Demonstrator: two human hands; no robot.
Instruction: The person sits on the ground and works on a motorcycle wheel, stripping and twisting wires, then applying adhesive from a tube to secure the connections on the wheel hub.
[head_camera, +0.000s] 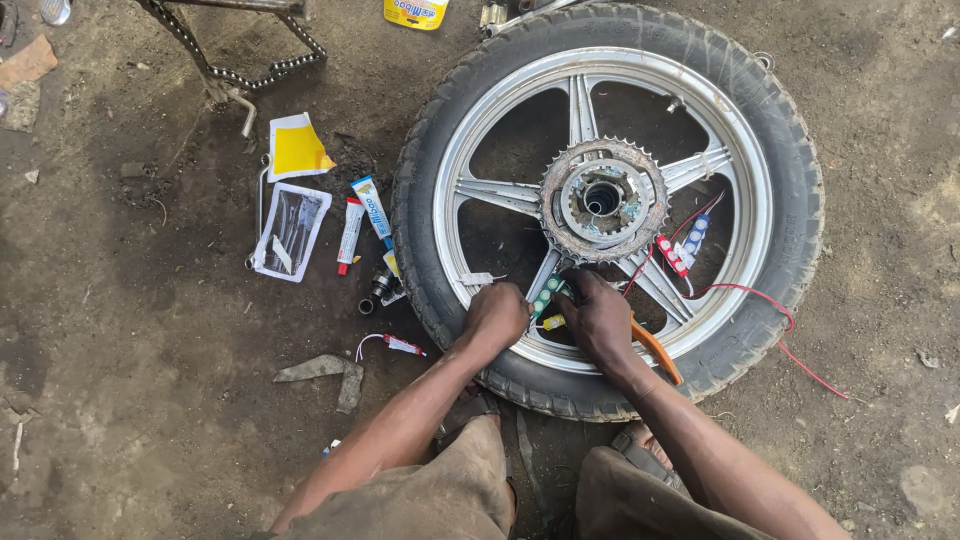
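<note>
Roadside repair yard, dirt ground (150, 330), motorcycle wheel (608, 205)

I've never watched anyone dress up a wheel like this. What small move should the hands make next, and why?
Probably press the green light strip flat against the silver spoke. Both hands, left hand and right hand, pinch it there at the wheel's near side, and it does not yet look seated. The red and blue strips already lie along the neighbouring spoke, their red wire trailing out.

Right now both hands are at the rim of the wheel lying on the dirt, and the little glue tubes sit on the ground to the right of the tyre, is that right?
Not quite. The head view shows the glue tubes on the ground to the left of the tyre, beside a yellow packet. The rest holds: the left hand and right hand are at the rim of the wheel lying on the dirt.
</note>
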